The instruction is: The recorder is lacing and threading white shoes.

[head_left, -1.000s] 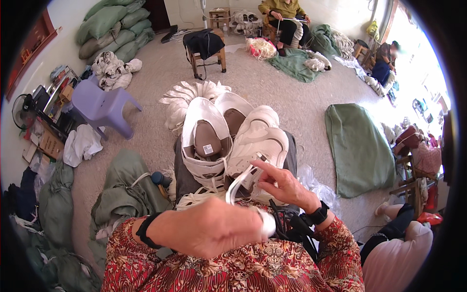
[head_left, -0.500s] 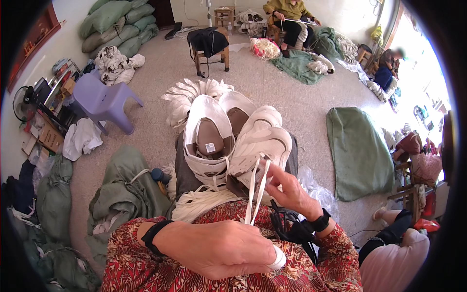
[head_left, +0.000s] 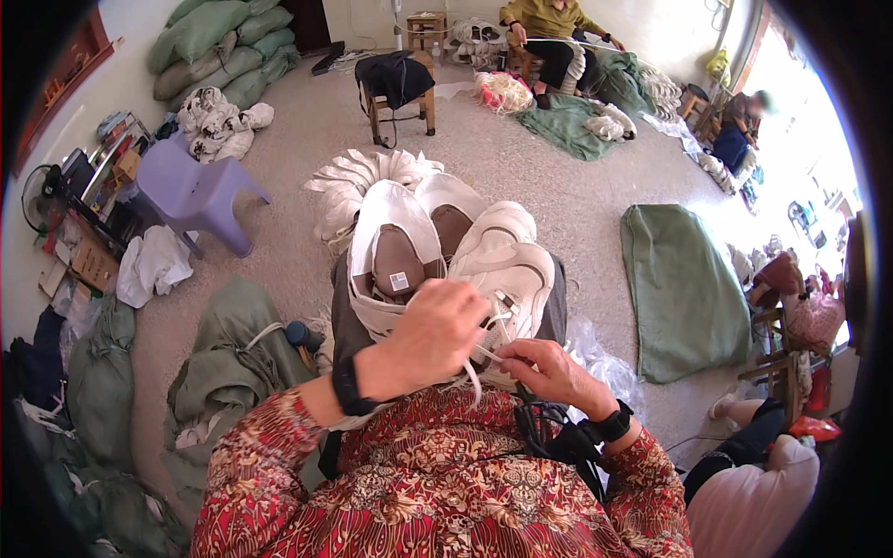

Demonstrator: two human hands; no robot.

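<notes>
While our right hand (head_left: 551,374) pinches a white shoelace (head_left: 487,353) by the white sneaker (head_left: 513,265) on our lap (head_left: 342,321), our left hand (head_left: 435,327) curls near it; we cannot tell whether those fingers hold anything. Another sneaker (head_left: 397,251) sits just beside.

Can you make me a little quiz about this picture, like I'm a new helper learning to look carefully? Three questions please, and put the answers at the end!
1. Pick one: what colour is the plastic chair?
a) red
b) purple
c) yellow

2. True or false: the person's right hand is pinching a white lace.

3. Fill in the gap: across the floor, a black bag with straps lies on a wooden ____.

Key:
1. b, purple
2. True
3. Stool
</notes>
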